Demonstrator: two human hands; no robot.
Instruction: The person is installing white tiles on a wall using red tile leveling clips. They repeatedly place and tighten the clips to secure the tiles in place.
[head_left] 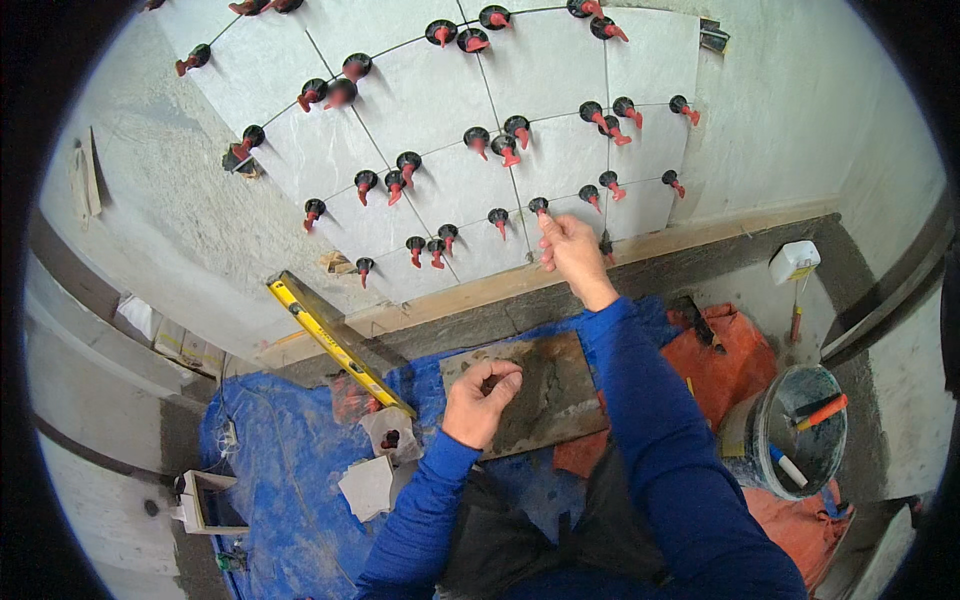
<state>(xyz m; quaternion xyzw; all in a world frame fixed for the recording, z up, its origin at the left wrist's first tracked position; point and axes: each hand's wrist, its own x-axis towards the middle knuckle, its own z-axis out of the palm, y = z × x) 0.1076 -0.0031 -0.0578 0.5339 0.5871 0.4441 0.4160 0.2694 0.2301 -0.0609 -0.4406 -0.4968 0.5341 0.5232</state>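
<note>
Large light-grey tiles cover the wall ahead, with tile levelling clips along their joints, each a black round cap with a red T-shaped handle. My right hand reaches up to the lowest row, its fingers closed on the red handle of one levelling clip. Lower down, my left hand hovers over a dirty grey board. Its fingers are curled with thumb against forefinger; what they hold, if anything, is hidden. A clear plastic bag with dark red pieces inside lies beside the left forearm.
A yellow spirit level leans against the wall at left. A wooden batten runs beneath the tiles. Blue sheeting covers the floor. At right stand a bucket with tools and a white box, near an orange cloth.
</note>
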